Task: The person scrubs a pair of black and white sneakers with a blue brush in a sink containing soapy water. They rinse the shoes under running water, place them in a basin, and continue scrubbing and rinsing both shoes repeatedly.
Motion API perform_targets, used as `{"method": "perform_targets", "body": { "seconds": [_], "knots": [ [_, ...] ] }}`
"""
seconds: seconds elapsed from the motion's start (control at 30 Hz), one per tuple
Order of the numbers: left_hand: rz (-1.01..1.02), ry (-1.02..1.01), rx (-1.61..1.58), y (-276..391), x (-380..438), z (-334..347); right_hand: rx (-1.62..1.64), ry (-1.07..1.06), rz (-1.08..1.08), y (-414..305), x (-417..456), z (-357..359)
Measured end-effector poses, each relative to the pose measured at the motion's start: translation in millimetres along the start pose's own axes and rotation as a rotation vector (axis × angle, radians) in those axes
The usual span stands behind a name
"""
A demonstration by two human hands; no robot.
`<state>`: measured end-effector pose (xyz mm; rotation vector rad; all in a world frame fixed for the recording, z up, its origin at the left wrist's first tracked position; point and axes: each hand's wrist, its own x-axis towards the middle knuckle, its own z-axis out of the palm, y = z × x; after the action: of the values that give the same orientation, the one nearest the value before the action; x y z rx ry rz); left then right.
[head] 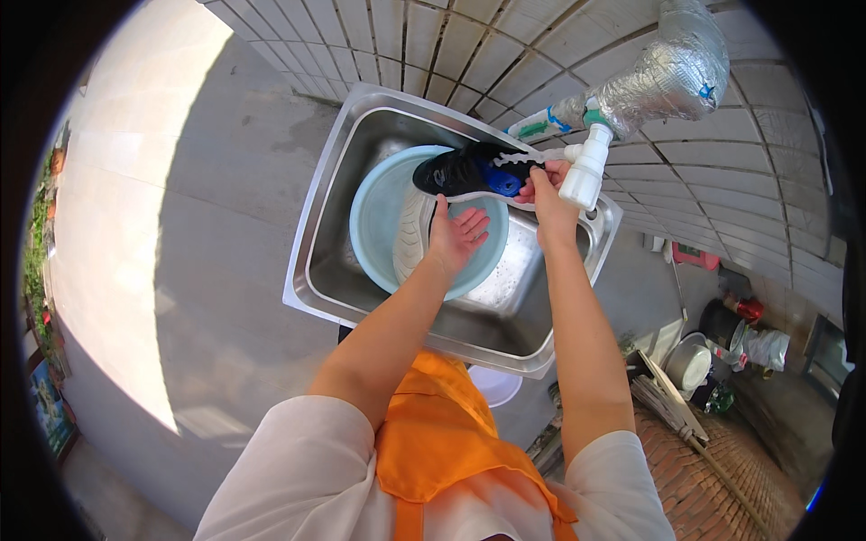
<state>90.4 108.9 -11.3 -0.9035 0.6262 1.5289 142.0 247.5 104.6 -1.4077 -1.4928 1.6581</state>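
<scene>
My right hand (551, 196) grips the heel end of a black and blue sneaker (467, 172), held on its side over a light blue plastic basin (358, 237). What looks like a stream of water (524, 158) runs from a white plastic tap (587, 172) onto the shoe's opening. Below the sneaker's toe, my left hand (457, 233) is turned palm up with its fingers spread, holding nothing. Its thumb tip reaches the shoe's lower edge. Another shoe, its pale sole (409, 233) facing up, rests in the basin, partly hidden by my left hand and the sneaker.
The basin stands in a stainless steel sink (504, 297) against a tiled wall (467, 54). A foil-wrapped pipe (663, 74) feeds the tap. A pale bowl (496, 385) is below the sink. Right, a broom (697, 439) lies near several pots (690, 362) and bricks (676, 487).
</scene>
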Motion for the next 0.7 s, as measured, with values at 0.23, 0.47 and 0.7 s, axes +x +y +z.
{"method": "perform_targets", "body": {
  "seconds": [0.23,0.47,0.7],
  "knots": [
    [0.292,-0.257,-0.512,-28,38,39,0.313,0.068,0.197,3,-7,-7],
    [0.298,-0.454,-0.374,-25,36,20,0.468,0.015,0.376,7,-24,-4],
    [0.367,-0.401,-0.320,-20,47,19,0.169,-0.141,0.328,-7,-30,-15]
  ]
}}
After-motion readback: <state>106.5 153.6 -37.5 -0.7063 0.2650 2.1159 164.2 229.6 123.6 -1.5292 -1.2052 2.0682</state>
